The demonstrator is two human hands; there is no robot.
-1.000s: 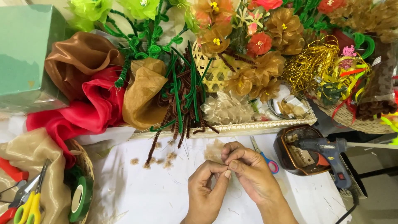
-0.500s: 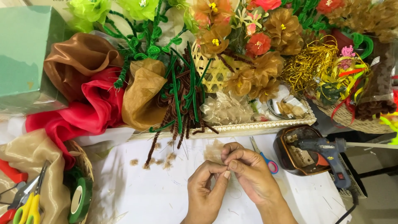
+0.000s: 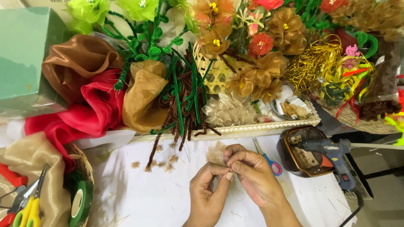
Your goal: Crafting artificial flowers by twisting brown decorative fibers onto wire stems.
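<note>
My left hand (image 3: 206, 189) and my right hand (image 3: 251, 170) meet over a white table (image 3: 139, 197), fingertips pinched together. Between them I hold a small beige fabric petal piece (image 3: 216, 152), which sticks up above my fingers. Whether a thin wire is also in my fingers is too small to tell. Brown and green fuzzy pipe-cleaner stems (image 3: 182, 105) lie just beyond my hands, spilling off a white-rimmed tray (image 3: 252, 126).
Blue-handled scissors (image 3: 269, 159) lie right of my hands, beside a blue glue gun (image 3: 332, 153) on a dark dish (image 3: 294, 155). Red, brown and tan fabrics (image 3: 92, 101), handmade flowers (image 3: 261, 46), a green box (image 3: 25, 59), green floral tape (image 3: 80, 204) and yellow-handled scissors (image 3: 25, 210) surround the table.
</note>
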